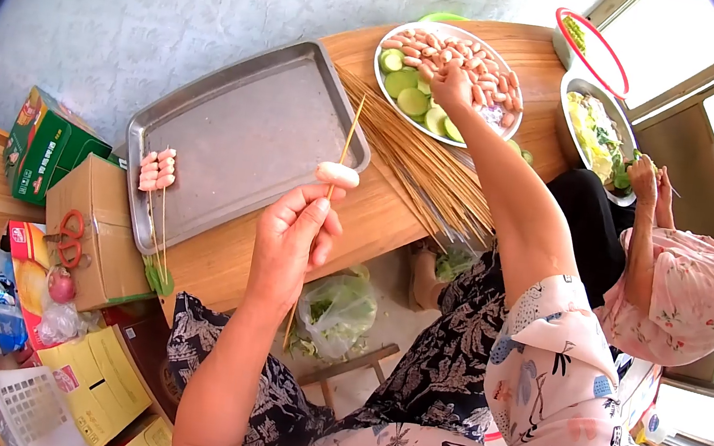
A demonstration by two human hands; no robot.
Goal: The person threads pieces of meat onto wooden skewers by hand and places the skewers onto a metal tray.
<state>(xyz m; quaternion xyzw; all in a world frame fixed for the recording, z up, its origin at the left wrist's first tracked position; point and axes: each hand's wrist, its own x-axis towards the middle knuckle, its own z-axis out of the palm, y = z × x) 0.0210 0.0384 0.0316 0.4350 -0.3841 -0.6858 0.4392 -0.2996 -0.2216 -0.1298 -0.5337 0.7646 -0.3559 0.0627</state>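
Note:
My left hand (294, 233) pinches a thin wooden skewer (351, 137) that carries one small pink sausage (337, 174) near my fingertips. My right hand (452, 88) reaches into the white oval plate (520, 84), its fingers closed at the heap of small sausages (485, 68); whether they grip one is hidden. Green round slices (412, 102) lie on the near left side of the plate. Many bare skewers (419, 163) are spread over the wooden table (373, 239) below it. Two loaded skewers (157, 170) rest at the left end of the grey metal tray (242, 136).
A co-worker in a pink floral top (681, 293) handles greens beside a metal bowl (571, 141) at right. Below the table hangs a plastic bag of greens (336, 311). Cardboard box (99, 230), orange-handled scissors (71, 238) and a white basket (35, 406) stand at left.

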